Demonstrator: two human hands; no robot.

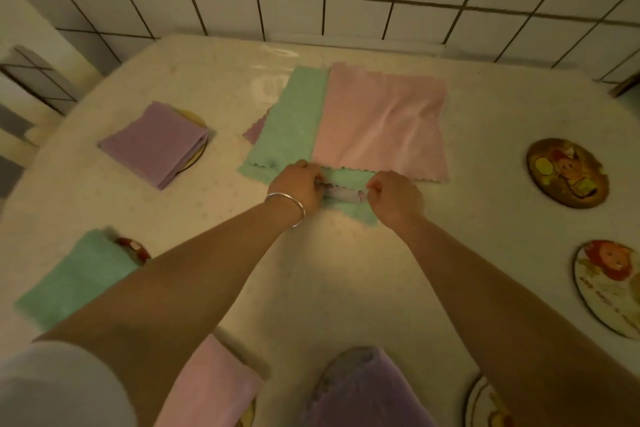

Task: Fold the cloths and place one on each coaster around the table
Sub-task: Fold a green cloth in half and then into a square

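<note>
Fingers of the left hand (300,184) and right hand (394,196) are curled, pinching the near edge of the pink cloth (381,125), evidently to start its fold; that cloth lies flat on the green cloth (291,118) at worktop centre. Folded cloths already cover coasters at 9 o'clock (156,146), 7 o'clock (72,281) and 6 o'clock (363,392). Bare coasters at 3 o'clock (566,173) and 4 o'clock (609,288) wait near the worktop (329,288) edge, with open surface between.

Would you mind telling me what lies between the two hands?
In the head view, a rolled pink cloth edge spans between the left hand and right hand, over green cloth.
</note>
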